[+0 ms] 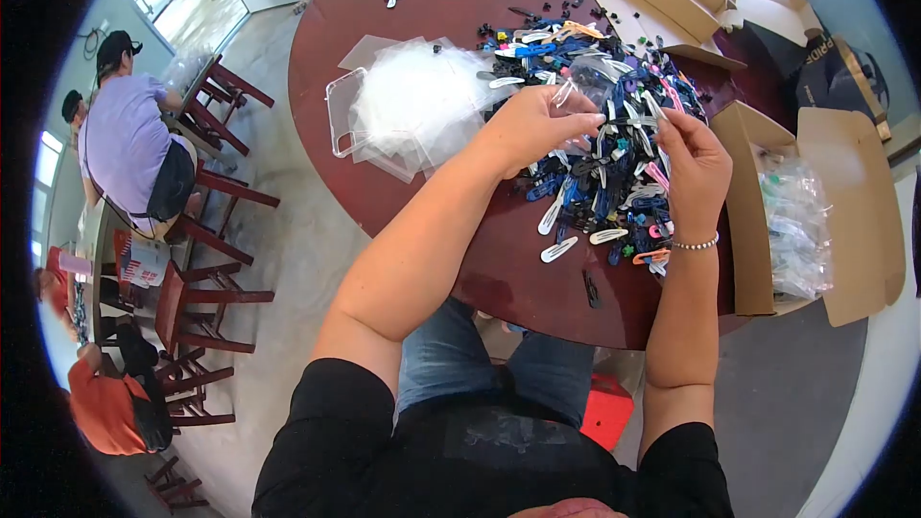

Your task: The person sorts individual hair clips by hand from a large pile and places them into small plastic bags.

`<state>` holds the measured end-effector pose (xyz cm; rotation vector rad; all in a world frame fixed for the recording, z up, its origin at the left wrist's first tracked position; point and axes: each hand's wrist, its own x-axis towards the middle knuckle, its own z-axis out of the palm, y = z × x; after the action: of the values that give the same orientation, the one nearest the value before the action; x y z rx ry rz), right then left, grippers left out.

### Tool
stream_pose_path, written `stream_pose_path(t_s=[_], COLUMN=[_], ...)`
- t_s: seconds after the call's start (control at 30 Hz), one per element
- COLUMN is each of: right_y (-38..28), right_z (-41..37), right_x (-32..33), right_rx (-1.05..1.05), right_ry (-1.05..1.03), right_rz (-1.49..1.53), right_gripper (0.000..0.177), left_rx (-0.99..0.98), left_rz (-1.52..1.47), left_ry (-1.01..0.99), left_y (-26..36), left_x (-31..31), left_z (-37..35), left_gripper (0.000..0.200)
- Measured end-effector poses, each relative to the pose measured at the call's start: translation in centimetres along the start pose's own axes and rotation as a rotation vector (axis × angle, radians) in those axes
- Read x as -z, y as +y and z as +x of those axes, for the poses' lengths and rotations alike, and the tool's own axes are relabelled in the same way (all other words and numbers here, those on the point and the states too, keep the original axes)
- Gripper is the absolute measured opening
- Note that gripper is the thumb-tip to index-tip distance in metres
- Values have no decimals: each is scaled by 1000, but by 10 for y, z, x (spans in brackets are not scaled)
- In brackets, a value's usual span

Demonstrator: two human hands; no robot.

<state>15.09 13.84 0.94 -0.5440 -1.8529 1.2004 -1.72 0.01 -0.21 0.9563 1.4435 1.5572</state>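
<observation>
Far left of the hands, seated people work at another table. Just left of the left hand lies a stack of clear plastic bags on the round table. The left hand pinches a small clear bag above the pile of hair clips. The right hand, wearing a bracelet, closes finger and thumb on what looks like a pale hair clip. Right of it stands a cardboard box of filled bags.
</observation>
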Motion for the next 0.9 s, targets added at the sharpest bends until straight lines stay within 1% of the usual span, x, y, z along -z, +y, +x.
stream_pose_path(t_s=[0.13,0.2,0.23,0.27,0.3,0.33,0.4,0.43,0.47,0.53,0.6,0.63,0.7,0.73,0.8,0.83,0.9], right_y=[-7,-12,-15,-18,-19,-20,-19,-18,-18,-17,-19,-19,-18,-18,-20,-21,-21], right_z=[-2,-6,-8,-10,-11,-12,-14,-14,-15,-15,-14,-14,-11,-10,-8,-8,-9], right_x=[-6,-11,-13,-14,-15,-17,-19,-19,-17,-15,-15,-14,-15,-14,-10,-9,-9], right_rx=[37,120,121,167,213,212,273,245,242,227,219,230,243,242,102,101,9], right_ry=[24,82,85,93,102,105,50,-16,-13,-155,-134,-84,15,16,-16,-16,-208], right_rz=[30,179,180,201,221,220,237,238,238,81,85,106,154,154,149,148,-58], right_gripper=[19,16,16,16,15,15,15,13,13,16,16,17,17,17,16,16,21], left_rx=[-11,-23,-31,-31,-11,9,48,47,46,58,50,52,72,73,73,74,78], left_rz=[22,-28,31,33,-17,-67,-61,-69,-78,-73,-34,-34,-122,-122,-199,-200,-231], left_ry=[-16,-84,-116,-119,-166,-212,-255,-316,-377,-386,-399,-400,-363,-364,-331,-331,-228], left_y=[-1,-3,0,-1,-2,-4,-4,-4,-4,-3,-4,-5,-4,-2,0,-2,-6], left_x=[-2,-3,-3,-4,-6,-7,-7,-6,-6,-5,-3,-3,-2,-3,-4,-3,-3], left_z=[-1,-2,-3,-3,-3,-3,-4,-4,-5,-5,-3,-3,-5,-5,-6,-5,-2], left_gripper=[35,35,36,36,36,37,38,39,39,36,31,31,27,27,26,26,22])
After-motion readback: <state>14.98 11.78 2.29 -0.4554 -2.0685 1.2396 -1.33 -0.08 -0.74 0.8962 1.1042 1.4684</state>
